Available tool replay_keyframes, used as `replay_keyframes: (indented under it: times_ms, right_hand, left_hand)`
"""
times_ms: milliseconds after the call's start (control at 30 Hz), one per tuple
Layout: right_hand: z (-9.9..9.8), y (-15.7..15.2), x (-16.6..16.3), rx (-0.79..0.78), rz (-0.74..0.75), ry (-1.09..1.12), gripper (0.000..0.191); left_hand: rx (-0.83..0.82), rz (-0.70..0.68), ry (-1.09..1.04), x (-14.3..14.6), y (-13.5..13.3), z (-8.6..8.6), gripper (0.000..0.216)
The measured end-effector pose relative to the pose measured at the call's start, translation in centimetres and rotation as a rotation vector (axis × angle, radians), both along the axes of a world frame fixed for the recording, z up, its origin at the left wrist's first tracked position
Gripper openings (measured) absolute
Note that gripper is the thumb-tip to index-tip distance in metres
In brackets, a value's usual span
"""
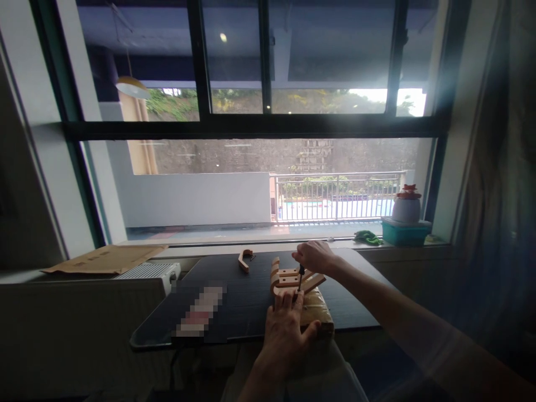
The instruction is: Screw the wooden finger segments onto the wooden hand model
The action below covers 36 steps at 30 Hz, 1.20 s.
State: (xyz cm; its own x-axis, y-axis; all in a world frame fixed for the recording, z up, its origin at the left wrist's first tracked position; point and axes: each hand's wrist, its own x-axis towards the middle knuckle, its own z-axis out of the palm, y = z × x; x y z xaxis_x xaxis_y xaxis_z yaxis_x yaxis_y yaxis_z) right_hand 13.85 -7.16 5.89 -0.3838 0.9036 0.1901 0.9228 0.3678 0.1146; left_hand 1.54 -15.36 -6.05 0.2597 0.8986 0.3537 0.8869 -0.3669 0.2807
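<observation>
Teal box [402,234] beyond right hand [315,256]

1 head-worn view, facing the window [234,128], above the tabletop [251,301]

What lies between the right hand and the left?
Head view: a screwdriver runs down from the right hand toward the left hand, wooden pieces beside it.

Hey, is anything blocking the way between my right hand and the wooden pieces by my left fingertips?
Nothing visible blocks it. The screwdriver runs from your right hand down to the wooden pieces. Your left hand has its fingertips close to the screwdriver's lower end; whether they touch is unclear.
</observation>
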Motion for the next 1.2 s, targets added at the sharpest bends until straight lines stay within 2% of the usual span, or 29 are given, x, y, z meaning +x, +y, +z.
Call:
replay_keyframes:
  times_ms: [133,267,467,767,867,933,1133,1200]
  right_hand:
    - [0.5,-0.8,0.6,0.002,0.183,0.007,0.03]
    - [0.2,-1.0,0.5,0.036,0.229,0.014,0.035]
    - [-0.6,-0.3,-0.2,0.035,0.145,0.031,0.03]
    - [-1.5,1.0,-1.1,-0.027,-0.096,0.085,0.029]
    - [-1.3,1.0,-1.1,-0.033,-0.109,0.089,0.029]
    - [-1.0,0.8,-0.9,-0.038,-0.066,0.084,0.029]
    - [0.5,0.0,0.4,-0.097,0.224,0.087,0.027]
    - [0.7,0.0,0.7,-0.103,0.275,0.095,0.026]
  left_hand:
    - [-0.006,0.003,0.0,0.0,0.1,-0.2,0.068]
    - [-0.004,0.008,0.006,0.0,0.0,-0.1,0.068]
    - [-0.007,0.004,0.012,0.0,0.0,-0.2,0.069]
    - [0.004,0.004,0.033,0.0,0.0,-0.1,0.068]
    - [-0.011,0.015,0.033,0.0,-0.1,0.1,0.069]
    - [-0.003,0.022,0.026,0.0,-0.2,0.0,0.069]
    - [-0.007,0.024,0.004,0.0,-0.1,-0.2,0.069]
    - [-0.018,0.025,0.001,0.0,-0.1,-0.2,0.069]
